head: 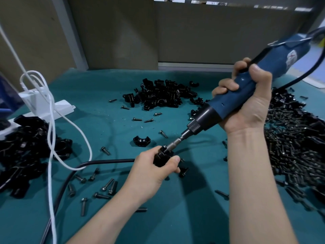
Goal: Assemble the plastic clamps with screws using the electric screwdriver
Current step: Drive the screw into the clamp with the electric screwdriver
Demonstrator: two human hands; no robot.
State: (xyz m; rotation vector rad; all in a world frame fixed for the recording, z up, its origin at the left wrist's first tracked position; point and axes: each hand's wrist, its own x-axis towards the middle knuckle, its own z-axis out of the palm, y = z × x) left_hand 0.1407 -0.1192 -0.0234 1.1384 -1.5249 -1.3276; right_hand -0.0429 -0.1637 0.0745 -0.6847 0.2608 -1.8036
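Table [109,88]: green cloth top, wall panels behind far edge.
Screw heap [297,147]: dark, dense, along right edge.
Left pile [24,155]: black clamp parts at left edge; white cable [51,131] draped across.
Far pile [158,95]: black clamp parts, middle, toward far edge.
Screwdriver [249,85]: blue body, black nose, tilted; bit points down-left, tip on clamp.
Right hand [246,106]: fingers and thumb wrapped round screwdriver body, above table right of middle.
Left hand [153,169]: curled round clamp, thumb across its near side.
Cord [105,161]: black, on cloth from left hand toward near-left corner.
Clamp [162,156]: black, in left hand, table middle; touching cloth or not, cannot tell.
Half clamp [141,140]: alone, just beyond left hand.
Loose screws [107,188]: scattered about middle and near-left.
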